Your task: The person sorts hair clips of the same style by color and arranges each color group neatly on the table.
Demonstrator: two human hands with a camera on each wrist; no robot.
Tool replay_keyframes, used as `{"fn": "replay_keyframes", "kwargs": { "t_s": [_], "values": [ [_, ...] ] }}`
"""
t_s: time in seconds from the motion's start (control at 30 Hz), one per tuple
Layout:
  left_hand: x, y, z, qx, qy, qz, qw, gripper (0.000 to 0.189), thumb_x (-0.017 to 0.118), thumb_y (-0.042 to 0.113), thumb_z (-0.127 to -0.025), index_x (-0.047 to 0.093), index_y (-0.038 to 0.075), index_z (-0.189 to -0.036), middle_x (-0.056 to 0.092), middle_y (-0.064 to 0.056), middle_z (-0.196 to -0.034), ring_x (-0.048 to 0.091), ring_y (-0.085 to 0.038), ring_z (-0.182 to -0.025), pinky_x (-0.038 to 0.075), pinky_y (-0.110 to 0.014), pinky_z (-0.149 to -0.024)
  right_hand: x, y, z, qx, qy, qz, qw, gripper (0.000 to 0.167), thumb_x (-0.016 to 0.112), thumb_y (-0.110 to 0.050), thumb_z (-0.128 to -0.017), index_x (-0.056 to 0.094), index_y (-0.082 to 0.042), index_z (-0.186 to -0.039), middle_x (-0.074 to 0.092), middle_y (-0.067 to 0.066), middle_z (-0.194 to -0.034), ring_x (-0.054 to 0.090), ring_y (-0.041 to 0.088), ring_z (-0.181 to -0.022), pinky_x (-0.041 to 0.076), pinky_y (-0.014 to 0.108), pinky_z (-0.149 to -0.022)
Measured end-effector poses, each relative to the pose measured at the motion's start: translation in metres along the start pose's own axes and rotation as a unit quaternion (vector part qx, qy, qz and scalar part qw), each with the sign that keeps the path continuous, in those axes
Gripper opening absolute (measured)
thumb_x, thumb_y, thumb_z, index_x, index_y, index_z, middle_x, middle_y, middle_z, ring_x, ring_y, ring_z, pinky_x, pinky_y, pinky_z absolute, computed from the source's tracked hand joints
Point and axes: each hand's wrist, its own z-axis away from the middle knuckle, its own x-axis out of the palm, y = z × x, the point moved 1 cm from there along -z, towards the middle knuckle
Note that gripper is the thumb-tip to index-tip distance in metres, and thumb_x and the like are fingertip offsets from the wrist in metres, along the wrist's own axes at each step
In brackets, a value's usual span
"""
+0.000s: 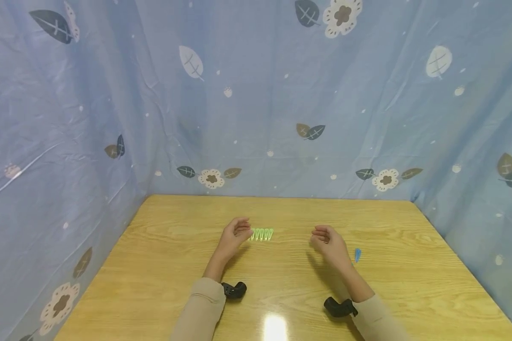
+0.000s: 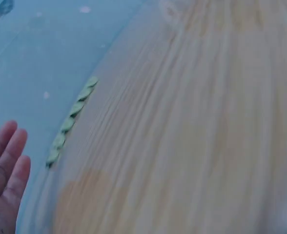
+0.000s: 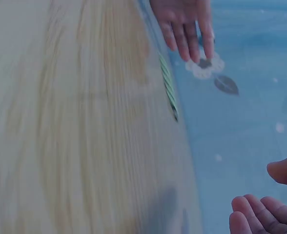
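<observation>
Several green snap hair clips (image 1: pixel 262 234) lie side by side in a row near the middle of the table. My left hand (image 1: pixel 234 237) hovers at the row's left end, fingers loosely bent and nothing held; it hides part of that end. In the left wrist view the fingers of this left hand (image 2: pixel 4 170) look relaxed. My right hand (image 1: pixel 332 246) is raised over the table to the right of the row, also holding nothing, its thumb apart from the fingers in the right wrist view. Just right of it lies a blue clip (image 1: pixel 358 255).
The wooden table (image 1: pixel 273 274) meets a blue patterned curtain (image 1: pixel 273 118) at the back and both sides. A tiny teal bit shows beside the right wrist, mostly hidden. Black wrist mounts (image 1: pixel 235 290) sit on both forearms. Light glares off the front edge.
</observation>
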Motion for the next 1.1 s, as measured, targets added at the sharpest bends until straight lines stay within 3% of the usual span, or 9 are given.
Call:
{"fn": "replay_keyframes", "kwargs": {
  "t_s": [0.13,0.33,0.57,0.8,1.1],
  "values": [
    [0.025,0.020,-0.007,0.013,-0.044,0.000,0.9990,0.042,0.058,0.004,-0.095,0.047,-0.009,-0.132,0.047,-0.033,-0.129,0.048,-0.044,-0.118,0.038,-0.052,-0.099,-0.029,0.007,0.008,-0.008,0.011,0.021,0.9997,0.044,0.059,-0.012,-0.095,0.045,0.010,-0.131,0.056,0.026,-0.125,0.055,0.037,-0.114,0.048,0.031,-0.091],
    [0.071,0.012,-0.024,0.000,-0.090,-0.019,0.9958,0.041,0.058,0.011,-0.096,0.050,-0.004,-0.133,0.051,-0.024,-0.129,0.053,-0.031,-0.115,0.045,-0.041,-0.094,-0.062,0.017,0.021,0.010,0.041,0.037,0.9984,0.047,0.058,-0.016,-0.097,0.043,0.010,-0.133,0.054,0.027,-0.126,0.054,0.038,-0.114,0.042,0.009,-0.081],
    [0.126,0.007,-0.031,-0.032,-0.134,-0.026,0.9901,0.039,0.056,0.015,-0.098,0.052,0.000,-0.134,0.054,-0.017,-0.129,0.056,-0.025,-0.112,0.048,-0.035,-0.090,-0.091,0.032,0.036,0.042,0.067,0.081,0.9936,0.052,0.058,-0.024,-0.097,0.042,0.009,-0.134,0.053,0.027,-0.128,0.053,0.038,-0.115,0.038,0.004,-0.076],
    [0.168,0.008,-0.035,-0.060,-0.109,-0.031,0.9917,0.037,0.058,0.016,-0.096,0.056,0.001,-0.130,0.059,-0.008,-0.118,0.058,-0.020,-0.107,0.049,-0.031,-0.088,-0.099,0.043,0.046,0.060,0.065,0.097,0.9913,0.051,0.057,-0.021,-0.098,0.041,0.013,-0.132,0.052,0.031,-0.127,0.053,0.042,-0.113,0.043,0.009,-0.073],
    [0.199,0.004,-0.041,-0.083,-0.043,-0.091,0.9914,0.030,0.065,0.009,-0.090,0.062,0.002,-0.119,0.061,-0.002,-0.101,0.060,-0.014,-0.092,0.050,-0.026,-0.078,-0.093,0.051,0.044,0.110,0.065,0.092,0.9876,0.052,0.059,-0.020,-0.096,0.042,0.014,-0.131,0.053,0.031,-0.124,0.056,0.041,-0.110,0.048,0.016,-0.071]
  ]
}}
